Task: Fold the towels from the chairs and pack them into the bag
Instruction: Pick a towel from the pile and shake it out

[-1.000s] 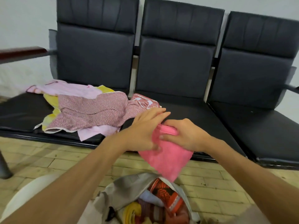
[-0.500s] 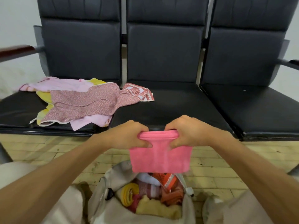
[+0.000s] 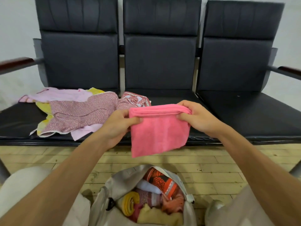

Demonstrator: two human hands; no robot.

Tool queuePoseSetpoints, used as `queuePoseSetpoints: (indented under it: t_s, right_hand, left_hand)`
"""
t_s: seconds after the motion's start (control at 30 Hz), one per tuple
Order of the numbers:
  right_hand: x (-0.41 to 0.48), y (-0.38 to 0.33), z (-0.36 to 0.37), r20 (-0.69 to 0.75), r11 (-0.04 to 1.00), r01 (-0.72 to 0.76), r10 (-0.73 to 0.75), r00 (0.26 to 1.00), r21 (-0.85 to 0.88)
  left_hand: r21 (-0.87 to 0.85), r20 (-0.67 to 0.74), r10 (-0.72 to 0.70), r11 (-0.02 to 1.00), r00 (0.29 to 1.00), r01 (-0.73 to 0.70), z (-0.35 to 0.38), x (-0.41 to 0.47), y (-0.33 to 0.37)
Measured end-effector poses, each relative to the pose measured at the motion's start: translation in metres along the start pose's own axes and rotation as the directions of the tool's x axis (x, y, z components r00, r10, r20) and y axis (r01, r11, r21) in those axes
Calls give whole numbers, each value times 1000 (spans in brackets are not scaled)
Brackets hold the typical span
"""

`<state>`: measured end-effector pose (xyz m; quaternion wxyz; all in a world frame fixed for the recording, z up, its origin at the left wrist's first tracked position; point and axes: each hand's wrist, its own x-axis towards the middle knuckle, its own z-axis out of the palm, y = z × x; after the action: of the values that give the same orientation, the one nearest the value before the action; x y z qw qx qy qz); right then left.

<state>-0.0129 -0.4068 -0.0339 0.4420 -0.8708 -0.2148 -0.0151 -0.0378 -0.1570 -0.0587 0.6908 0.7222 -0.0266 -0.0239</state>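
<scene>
Head | left hand [image 3: 117,126], right hand [image 3: 197,118] pinch towel [image 3: 159,135] edge | above bag [image 3: 121,178]

Bag [image 3: 117,181], near end beyond the bottom edge.

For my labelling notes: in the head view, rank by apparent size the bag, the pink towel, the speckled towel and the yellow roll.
1. bag, though nearest the camera
2. speckled towel and pink towel: too alike to rank
3. yellow roll
</scene>
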Motion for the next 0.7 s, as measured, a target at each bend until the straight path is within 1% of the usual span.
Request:
queuePoseSetpoints:
  t_s: [0.07,0.13,0.2,0.27,0.3,0.33,0.37,0.4,0.43,0.47,0.5,0.57,0.63,0.7]
  right_hand:
    - [-1,0,1,-25,999,32,-32,999,-13]
    - [-1,0,3,-118,998,49,-43,992,44]
    - [-1,-1,5,-211,970,46,5,978,238]
    - [-1,-3,6,-214,888,31,77,974,458]
    - [-1,-4,6,-211,864,20,100,972,503]
    - [-1,-3,6,-224,883,25,91,970,468]
    - [-2,-2,4,-246,938,47,42,968,344]
    - [-2,0,2,-244,981,65,-19,970,181]
    - [-3,2,2,-210,996,70,-57,976,55]
    - [-5,4,1,-166,998,55,-56,985,-8]
    - [-8,4,0,-130,1000,30,-31,991,-4]
    - [-13,4,-1,-80,996,18,-11,997,83]
    - [-18,0,-5,-55,971,21,-8,998,240]
    - [-22,-3,-10,-27,903,-7,21,999,429]
  left_hand:
    - [26,-3,17,1000,1000,-17,0,-2,1]
    - [118,-9,67,991,998,-65,2,-5,4]
    - [214,12,145,966,989,-144,5,-6,6]
    - [228,47,203,951,978,-209,7,-9,10]
    - [217,59,220,949,974,-228,8,-11,12]
    - [216,66,238,945,969,-247,8,-11,14]
    - [221,72,259,937,963,-269,7,-12,16]
    - [218,77,278,932,957,-289,6,-12,17]
    - [203,80,291,932,953,-302,6,-13,18]
    - [180,84,297,934,951,-307,5,-14,19]
    - [159,93,294,939,951,-305,6,-16,20]
    - [116,108,270,952,957,-282,5,-18,21]
    - [50,127,220,972,967,-228,5,-19,22]
    - [-13,161,145,989,976,-145,5,-20,24]
